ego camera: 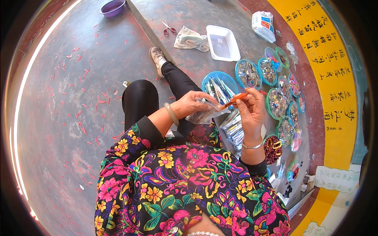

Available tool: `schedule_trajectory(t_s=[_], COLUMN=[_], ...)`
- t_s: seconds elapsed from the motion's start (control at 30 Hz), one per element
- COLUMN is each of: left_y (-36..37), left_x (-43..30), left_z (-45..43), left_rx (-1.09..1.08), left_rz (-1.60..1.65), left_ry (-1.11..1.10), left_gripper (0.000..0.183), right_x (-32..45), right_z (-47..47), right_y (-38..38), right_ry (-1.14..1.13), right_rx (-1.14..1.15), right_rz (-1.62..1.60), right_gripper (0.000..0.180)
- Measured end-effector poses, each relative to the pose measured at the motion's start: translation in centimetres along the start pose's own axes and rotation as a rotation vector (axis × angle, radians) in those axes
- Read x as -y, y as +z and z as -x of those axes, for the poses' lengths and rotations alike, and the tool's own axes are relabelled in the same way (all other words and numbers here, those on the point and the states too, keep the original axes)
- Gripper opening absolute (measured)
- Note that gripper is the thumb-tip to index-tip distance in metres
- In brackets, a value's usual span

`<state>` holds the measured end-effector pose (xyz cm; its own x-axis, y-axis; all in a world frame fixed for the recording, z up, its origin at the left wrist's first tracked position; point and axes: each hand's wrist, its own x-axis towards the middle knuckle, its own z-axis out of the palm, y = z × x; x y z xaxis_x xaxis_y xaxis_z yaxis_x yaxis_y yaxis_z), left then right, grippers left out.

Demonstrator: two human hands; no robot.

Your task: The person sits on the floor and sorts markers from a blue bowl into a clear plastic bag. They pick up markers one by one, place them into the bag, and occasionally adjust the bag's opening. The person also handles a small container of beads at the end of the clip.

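My left hand (pixel 192 103) grips a clear plastic bag (pixel 200 117) by its upper part, over my lap. Between the thumb and fingers of my right hand (pixel 251 113) is a slim orange pen-like item (pixel 234 100). Its lower end is at the bag's mouth; whether it is inside cannot be made out. Just beyond both hands, a round blue plastic basket (pixel 205 80) holds many pens (pixel 218 90). Partly hidden behind my right forearm, clear-wrapped bundles of pens (pixel 232 129) lie on the floor.
Round baskets of small accessories (pixel 248 75) and one of dark red beads (pixel 272 150) stand at right. A white tray (pixel 237 48), cloth (pixel 189 39), scissors (pixel 169 28) and white package (pixel 263 26) lie ahead. A purple basin (pixel 113 9) stands far left; red scraps (pixel 79 113) litter the floor.
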<state>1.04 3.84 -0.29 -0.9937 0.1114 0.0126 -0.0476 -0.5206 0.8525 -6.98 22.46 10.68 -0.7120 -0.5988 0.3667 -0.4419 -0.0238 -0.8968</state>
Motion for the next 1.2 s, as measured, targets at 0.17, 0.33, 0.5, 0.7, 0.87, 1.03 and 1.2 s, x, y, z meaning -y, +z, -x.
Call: schedule_trajectory(t_s=[0.17,0.33,0.5,0.7,0.87,1.03,1.2], left_y=[-0.1,0.0,0.0,-0.1,-0.2,-0.5,-0.3], left_x=[0.0,-0.1,0.0,0.0,0.3,0.5,-0.1], left_z=[-0.1,0.0,-0.1,0.0,-0.2,-0.2,0.0], left_rx=[-0.02,-0.034,-0.039,-0.071,-0.067,-0.093,-0.141], left_rz=[0.011,0.082,0.093,0.078,0.115,0.118,0.097], left_ry=[0.004,-0.012,-0.022,-0.015,0.054,0.04,0.05], left_gripper=[0.024,0.023,0.025,0.025,0.023,0.024,0.025], right_x=[0.1,0.6,-0.9,-2.1,-3.4,-3.7,-4.4], right_z=[0.3,0.1,0.1,1.1,2.2,2.7,2.2], right_y=[-0.2,-0.5,0.1,1.0,1.4,1.9,1.1], right_ry=[-0.006,-0.081,0.046,0.196,0.171,0.229,0.444], right_rx=[-0.018,-0.042,0.002,0.014,0.042,0.002,0.024], right_rz=[0.085,0.22,0.148,0.217,0.244,0.218,-0.203], right_gripper=[0.032,0.028,0.025,0.013,0.016,0.025,0.024])
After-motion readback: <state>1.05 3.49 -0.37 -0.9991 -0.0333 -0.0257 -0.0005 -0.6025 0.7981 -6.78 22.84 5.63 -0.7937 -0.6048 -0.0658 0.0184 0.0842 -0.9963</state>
